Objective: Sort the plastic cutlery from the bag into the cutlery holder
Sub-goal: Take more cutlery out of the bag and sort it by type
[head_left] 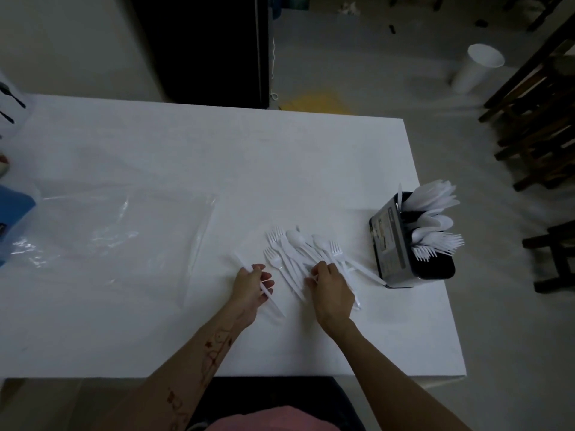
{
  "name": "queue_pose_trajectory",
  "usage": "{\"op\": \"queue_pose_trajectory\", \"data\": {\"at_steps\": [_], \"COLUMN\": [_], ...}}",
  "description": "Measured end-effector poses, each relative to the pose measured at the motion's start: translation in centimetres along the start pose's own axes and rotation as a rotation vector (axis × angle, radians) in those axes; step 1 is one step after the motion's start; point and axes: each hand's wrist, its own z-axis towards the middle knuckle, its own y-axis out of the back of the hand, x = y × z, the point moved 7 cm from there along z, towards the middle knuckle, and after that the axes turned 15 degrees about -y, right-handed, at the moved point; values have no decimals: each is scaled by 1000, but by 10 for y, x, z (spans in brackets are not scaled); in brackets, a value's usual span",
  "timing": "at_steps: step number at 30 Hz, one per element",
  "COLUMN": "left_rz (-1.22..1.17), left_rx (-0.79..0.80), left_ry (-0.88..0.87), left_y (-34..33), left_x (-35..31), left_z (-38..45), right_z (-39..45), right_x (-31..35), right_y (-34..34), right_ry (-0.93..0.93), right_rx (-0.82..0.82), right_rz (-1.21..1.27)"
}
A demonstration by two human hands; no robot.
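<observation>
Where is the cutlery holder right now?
In the head view, the holder stands near the table's right edge, just right of the loose cutlery pile and the right hand.

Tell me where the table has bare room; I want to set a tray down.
Bare: the white table's far half, beyond the clear plastic bag and loose white plastic cutlery. Crowded: both hands, the pile and the black cutlery holder at right.

Dim, underexposed view; soft glare glints on the plastic bag (pixel 118 231); wide-angle bending warps the edges, corners slightly blurred
</observation>
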Motion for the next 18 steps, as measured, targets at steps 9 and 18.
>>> {"op": "queue_pose_trajectory", "data": {"at_steps": [9,18], "left_rz": [-74,-132], "left_rx": [135,57], "left_ry": [50,-5], "left_y": [-9,-15], "left_x": [5,-1], "left_z": [-5,-3], "right_z": [-1,-17], "right_x": [6,15], "right_y": [11,-8], "right_ry": [27,219], "right_rx": [-15,147], "right_rz": [213,245]}}
